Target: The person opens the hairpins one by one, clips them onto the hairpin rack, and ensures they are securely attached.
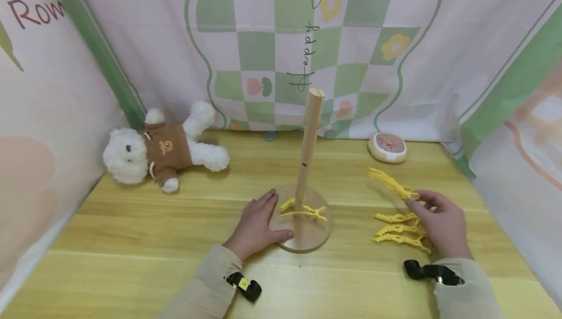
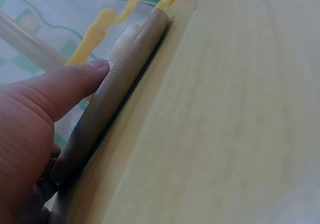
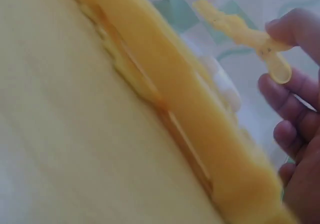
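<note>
My right hand [image 1: 445, 224] pinches a yellow alligator hair clip [image 1: 390, 181] by its handle end between thumb and index finger. The clip is raised, its long jaws pointing away to the left. Below lie several more yellow hair clips [image 1: 397, 240] in a row; one fills much of the right wrist view. A round wooden base [image 1: 313, 241] bears an upright wooden post [image 1: 309, 148]. Around the post's foot sits another yellow clip [image 1: 307, 214], one arm in front and one behind. My left hand [image 1: 259, 224] rests at the base's left edge, fingers extended, thumb [image 2: 85, 79] against the rim.
At the back left, a white plush bear [image 1: 169, 150] in a brown top lies on its side. A small cream and pink device [image 1: 388, 147] stands at the back right, and a blue ring [image 1: 270, 136] lies behind the post. Printed curtains [image 1: 254, 7] enclose the table.
</note>
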Motion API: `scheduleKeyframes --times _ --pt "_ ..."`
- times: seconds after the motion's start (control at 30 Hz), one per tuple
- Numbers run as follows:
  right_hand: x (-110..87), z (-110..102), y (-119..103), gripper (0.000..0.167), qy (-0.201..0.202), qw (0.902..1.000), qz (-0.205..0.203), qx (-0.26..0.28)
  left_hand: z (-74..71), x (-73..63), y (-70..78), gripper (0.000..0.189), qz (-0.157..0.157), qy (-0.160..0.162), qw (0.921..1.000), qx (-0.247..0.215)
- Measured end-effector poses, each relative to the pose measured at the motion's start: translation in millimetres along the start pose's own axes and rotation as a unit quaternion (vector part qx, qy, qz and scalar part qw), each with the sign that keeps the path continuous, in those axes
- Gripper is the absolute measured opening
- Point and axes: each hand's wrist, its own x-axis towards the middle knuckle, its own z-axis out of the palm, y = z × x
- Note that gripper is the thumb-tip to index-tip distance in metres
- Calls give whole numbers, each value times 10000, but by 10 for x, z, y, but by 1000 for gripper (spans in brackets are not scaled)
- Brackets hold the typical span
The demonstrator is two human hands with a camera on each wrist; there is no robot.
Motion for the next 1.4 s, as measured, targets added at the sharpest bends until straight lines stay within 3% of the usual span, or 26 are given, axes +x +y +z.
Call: scheduleKeyframes --times 0.2,0.4,0.7,0.97,1.17,1.4 --pt "-93 118 -149 33 33 9980 -618 159 2 -6 -4 106 -4 -10 10000 -34" --pt "-161 222 -229 29 -252 9943 -1015 221 6 -11 -17 105 6 1 10000 -44" --pt "-290 347 -412 23 -664 9828 -1714 -178 8 -14 -15 104 24 27 10000 -52" --pt "-366 454 -502 20 -767 9732 -2166 -47 1 -8 -8 104 13 22 10000 -75" --pt "-419 538 -555 19 -915 9681 -2331 34 7 -9 -18 104 27 50 10000 -52" --pt "-451 603 -576 18 -1218 9680 -2195 1 -1 -15 -1 103 41 73 10000 -48"
